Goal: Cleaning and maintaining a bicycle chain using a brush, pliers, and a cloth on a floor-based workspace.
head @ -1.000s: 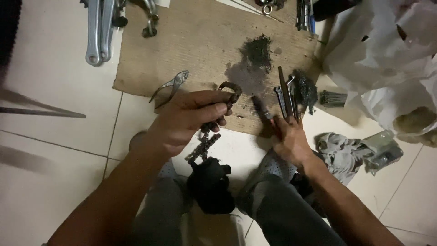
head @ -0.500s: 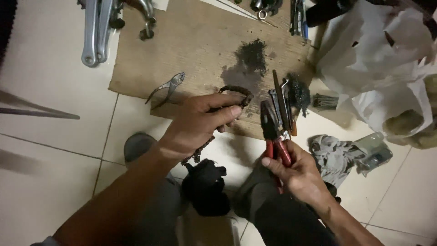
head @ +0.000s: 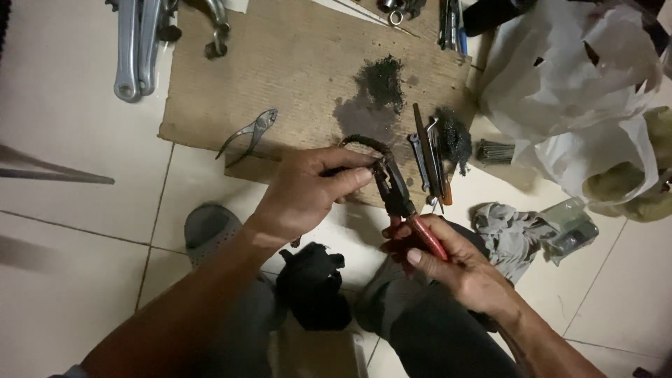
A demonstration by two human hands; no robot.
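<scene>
A dark, greasy bicycle chain (head: 360,142) sits at the centre of the frame, arching in a short loop above the left hand (head: 308,192), whose fingers (head: 350,176) are clenched around it just below the arch, presumably to keep the links steady and raised off the floor. The right hand (head: 448,262), lower and to the right of centre, has its fingers closed on the red handles of a pair of pliers (head: 402,203); the dark nose of the tool points up and left and meets the chain right beside the left thumb, so the one hand appears to brace what the other works on. Whether the nose has actually bitten onto a link cannot be told from this view. Behind the hands, a sheet of brown cardboard (head: 294,63) covers the tiled floor (head: 63,126) across the upper middle of the frame, apparently laid as a work mat: it carries dark grease stains, a second pair of pliers (head: 252,133) lying open at its lower left edge, and a cluster of slim wrenches (head: 427,157) at its right edge, within easy reach. Silver crank arms (head: 136,49) lie at the upper left, partly on the card. A crumpled white plastic bag (head: 581,84) fills the upper right, a grey rag (head: 507,227) lies right of the right hand, and a black cloth (head: 315,283) rests between the person's knees at lower centre.
</scene>
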